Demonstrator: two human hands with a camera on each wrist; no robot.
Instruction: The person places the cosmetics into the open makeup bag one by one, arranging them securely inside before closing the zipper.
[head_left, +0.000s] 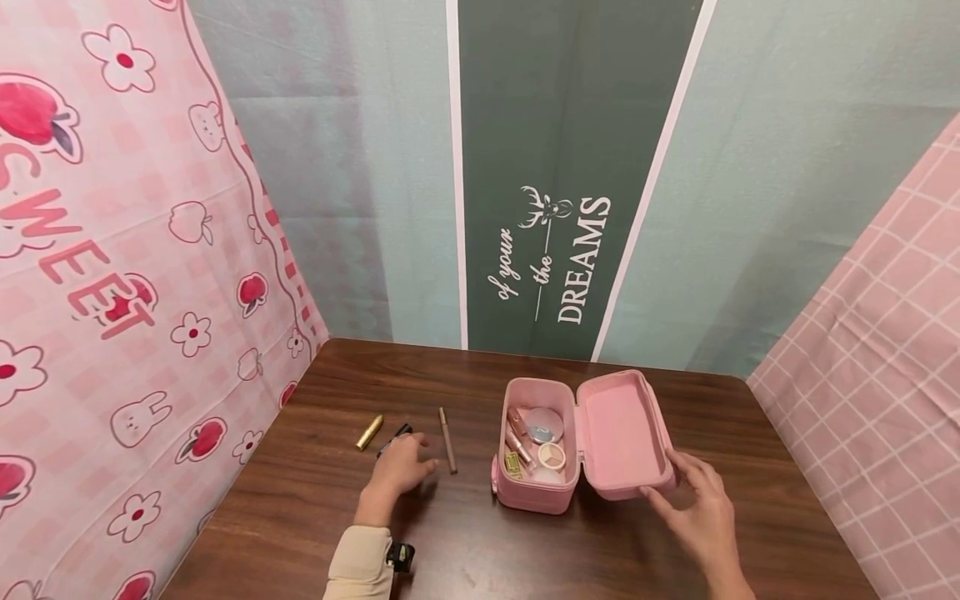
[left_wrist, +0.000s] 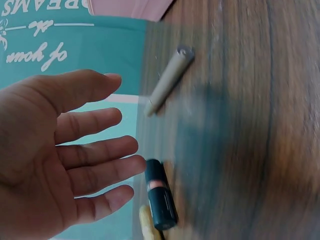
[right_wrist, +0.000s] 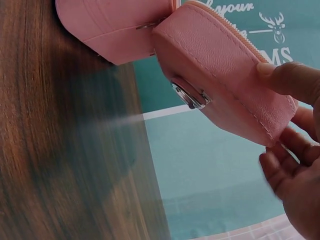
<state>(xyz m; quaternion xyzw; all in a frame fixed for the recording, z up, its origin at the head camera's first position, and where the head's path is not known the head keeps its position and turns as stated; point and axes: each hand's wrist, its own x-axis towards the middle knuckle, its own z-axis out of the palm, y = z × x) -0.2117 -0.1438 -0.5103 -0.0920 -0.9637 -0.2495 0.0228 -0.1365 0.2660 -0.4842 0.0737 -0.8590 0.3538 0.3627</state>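
A pink zippered cosmetic case point(head_left: 534, 498) stands on the table with its lid point(head_left: 618, 429) swung out to the right. My right hand point(head_left: 705, 508) holds the lid's outer end, thumb on the rim and fingers below, as the right wrist view shows. Inside the case lie pink tubes point(head_left: 519, 447), a round compact point(head_left: 545, 427), and a round three-part palette point(head_left: 552, 456). My left hand point(head_left: 405, 467), fingers loosely extended, hovers beside a dark lipstick-like tube point(left_wrist: 162, 200), holding nothing. A slim pinkish-brown pencil-like stick point(head_left: 447, 442) lies to its right, a gold tube point(head_left: 370, 433) to its left.
The brown wood-grain table point(head_left: 465, 550) meets a green hanging cloth point(head_left: 540, 100) at its back edge. A pink printed cloth point(head_left: 150, 233) hangs on the left, and a pink checked one point(head_left: 885, 350) on the right.
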